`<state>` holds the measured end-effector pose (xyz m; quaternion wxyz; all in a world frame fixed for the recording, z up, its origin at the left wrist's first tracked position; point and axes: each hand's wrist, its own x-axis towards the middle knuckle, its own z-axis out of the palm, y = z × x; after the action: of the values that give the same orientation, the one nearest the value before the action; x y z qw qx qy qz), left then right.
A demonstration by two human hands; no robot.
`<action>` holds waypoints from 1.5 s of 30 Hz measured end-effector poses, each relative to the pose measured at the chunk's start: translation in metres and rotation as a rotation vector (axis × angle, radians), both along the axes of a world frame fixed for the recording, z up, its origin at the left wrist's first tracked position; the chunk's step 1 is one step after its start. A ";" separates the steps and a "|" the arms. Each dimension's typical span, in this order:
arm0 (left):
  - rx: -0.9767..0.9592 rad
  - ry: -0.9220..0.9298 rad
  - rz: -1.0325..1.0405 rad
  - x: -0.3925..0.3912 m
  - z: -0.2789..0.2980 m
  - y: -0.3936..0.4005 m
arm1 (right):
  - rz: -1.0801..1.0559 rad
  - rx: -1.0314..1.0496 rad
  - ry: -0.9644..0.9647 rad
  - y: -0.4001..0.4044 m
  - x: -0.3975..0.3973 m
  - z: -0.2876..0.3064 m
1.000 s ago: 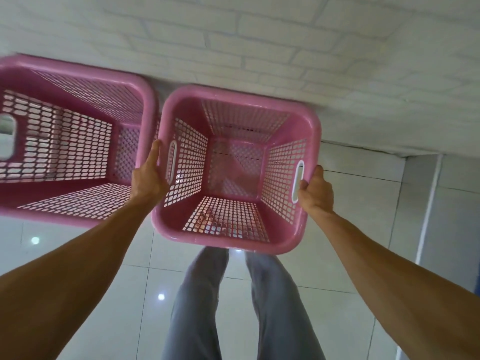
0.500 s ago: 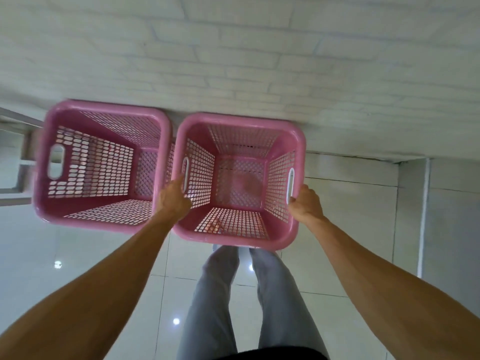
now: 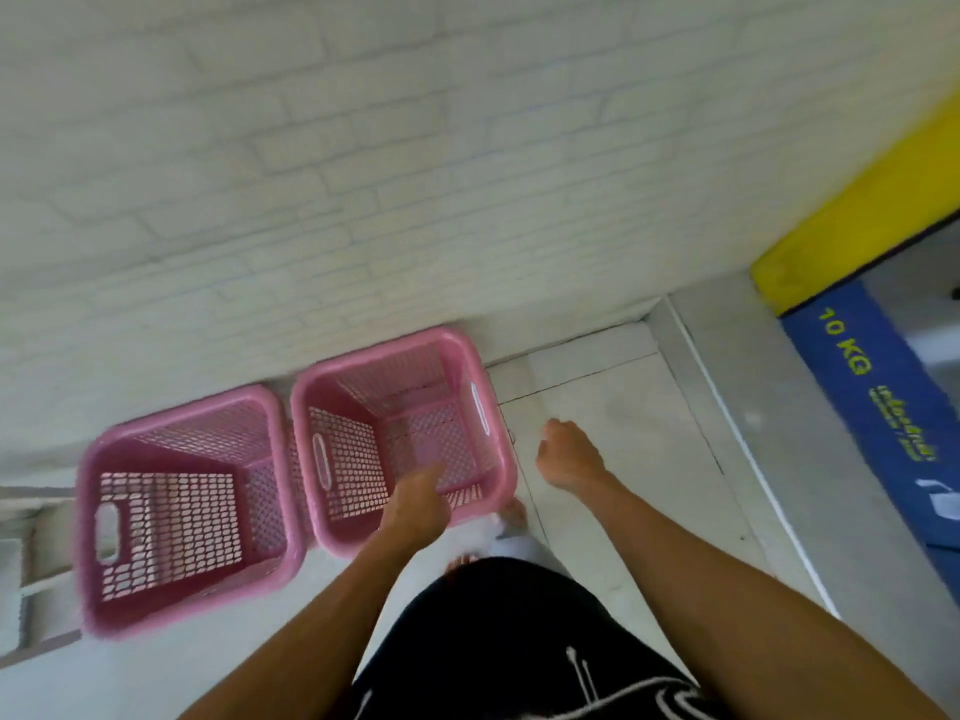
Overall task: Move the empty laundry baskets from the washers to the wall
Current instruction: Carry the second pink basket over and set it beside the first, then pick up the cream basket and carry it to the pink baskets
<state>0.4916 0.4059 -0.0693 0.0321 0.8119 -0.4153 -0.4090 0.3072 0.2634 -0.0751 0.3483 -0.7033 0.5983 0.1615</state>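
Two empty pink laundry baskets stand side by side on the floor against the white brick wall (image 3: 363, 174). The right basket (image 3: 483, 491) has slot handles on both sides; the left basket (image 3: 187, 610) sits just beside it. My left hand (image 3: 418, 504) hovers above the near edge of the right basket, fingers loosely curled, holding nothing. My right hand (image 3: 569, 454) hangs over the floor to the right of that basket, apart from it, also with nothing in it.
A machine with a blue panel reading "10 KG" (image 3: 878, 402) and a yellow top (image 3: 852, 215) stands at the right. Pale floor tiles (image 3: 613, 397) lie between it and the baskets. A grey frame (image 3: 31, 563) is at the far left. My legs are below.
Both hands have let go of the right basket, which now rests on the floor by the wall. My view has risen and pulled back, turning right.
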 end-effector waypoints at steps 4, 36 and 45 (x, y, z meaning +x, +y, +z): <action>-0.039 0.038 -0.259 -0.025 0.020 -0.013 | -0.109 -0.051 -0.021 0.024 -0.051 0.024; -0.162 0.220 -1.366 -0.666 0.075 -0.023 | -1.299 -0.217 0.020 0.293 -0.637 0.050; -0.109 0.172 -1.545 -0.803 0.056 -0.035 | -1.518 -0.192 0.012 0.319 -0.740 0.034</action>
<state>-0.3119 0.3713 -0.0128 -0.1900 0.2553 -0.8787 -0.3558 -0.4325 0.5821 -0.0414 0.2979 -0.1255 0.9307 -0.1712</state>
